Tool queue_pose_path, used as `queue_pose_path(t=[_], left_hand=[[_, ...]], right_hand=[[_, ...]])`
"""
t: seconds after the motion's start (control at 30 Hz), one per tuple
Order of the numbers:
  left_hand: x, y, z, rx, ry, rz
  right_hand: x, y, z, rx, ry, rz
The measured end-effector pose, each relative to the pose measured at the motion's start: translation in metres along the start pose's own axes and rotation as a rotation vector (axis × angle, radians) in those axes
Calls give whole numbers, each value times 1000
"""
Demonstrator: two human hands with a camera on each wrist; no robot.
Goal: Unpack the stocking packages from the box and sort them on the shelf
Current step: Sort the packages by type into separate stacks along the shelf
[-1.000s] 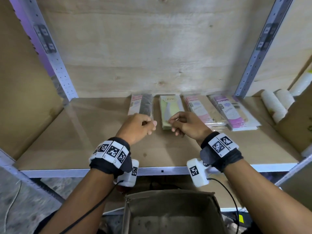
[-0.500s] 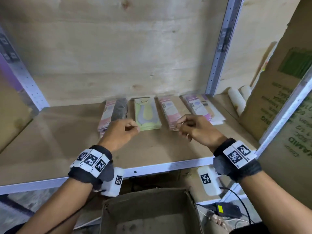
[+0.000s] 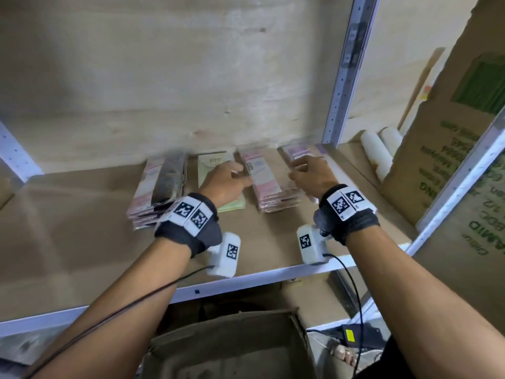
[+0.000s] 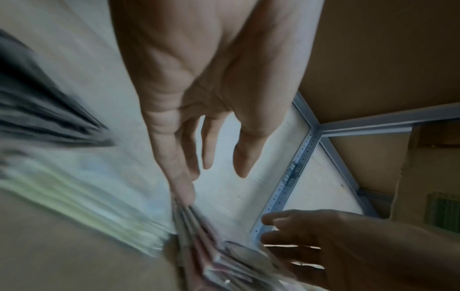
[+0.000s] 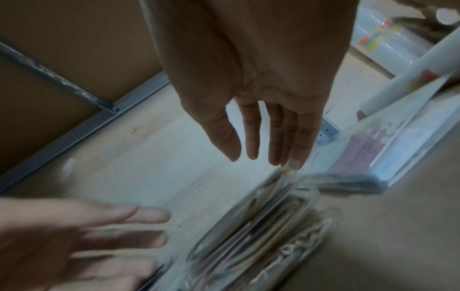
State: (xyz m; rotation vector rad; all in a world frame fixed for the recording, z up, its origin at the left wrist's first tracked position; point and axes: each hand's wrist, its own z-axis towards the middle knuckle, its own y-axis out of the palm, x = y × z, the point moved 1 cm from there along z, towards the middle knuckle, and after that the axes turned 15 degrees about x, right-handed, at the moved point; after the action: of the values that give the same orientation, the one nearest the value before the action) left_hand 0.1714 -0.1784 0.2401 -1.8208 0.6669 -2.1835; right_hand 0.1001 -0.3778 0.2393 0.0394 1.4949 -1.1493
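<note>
While four stacks of flat, plastic-wrapped stocking packages are lined up along the back of the brown board shelf [image 3: 82, 228], both hands are held out over them. At the left a pink-and-black stack [image 3: 159, 191] is seen, tilted slightly, with nothing touching it. Next to it lies the pale green stack [image 3: 216, 162], partly covered by the left hand [image 3: 225, 181], whose fingers [image 4: 184, 177] are stretched out loosely and spread; the tip of one is laid against the left edge of the pink-and-beige stack [image 3: 266, 181]. That stack is flanked on its other side by the right hand [image 3: 310, 173], its fingers [image 5: 288, 137] straight and close together, their tips at the clear wrapping's edge. Nothing is gripped by either hand. Under the right hand the purple-and-white stack [image 3: 297, 153] is partly hidden. Below the shelf's front rail the open brown cardboard box [image 3: 232, 348] is visible.
</note>
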Motion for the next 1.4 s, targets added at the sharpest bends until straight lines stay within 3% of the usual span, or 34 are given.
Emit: queue_pose_path(t=[0.3,0.5,0.8,1.1,1.27,1.4], left_hand=[[18,49,22,-131,-158,247],[22,56,23,-133,-138,330],[19,58,21,-177,-256,120],[27,56,23,-185,-212,285],[29,56,24,-180,-235,227],[40,36,26,-107,-109,293]], right_hand=[[4,25,8,-68,77,-70],[9,24,9,-95,92,-48],[16,15,7,-139,99,12],[15,15,9,-137,96,16],[14,13,10,-132,115,39],[7,10,12,-57,63,55]])
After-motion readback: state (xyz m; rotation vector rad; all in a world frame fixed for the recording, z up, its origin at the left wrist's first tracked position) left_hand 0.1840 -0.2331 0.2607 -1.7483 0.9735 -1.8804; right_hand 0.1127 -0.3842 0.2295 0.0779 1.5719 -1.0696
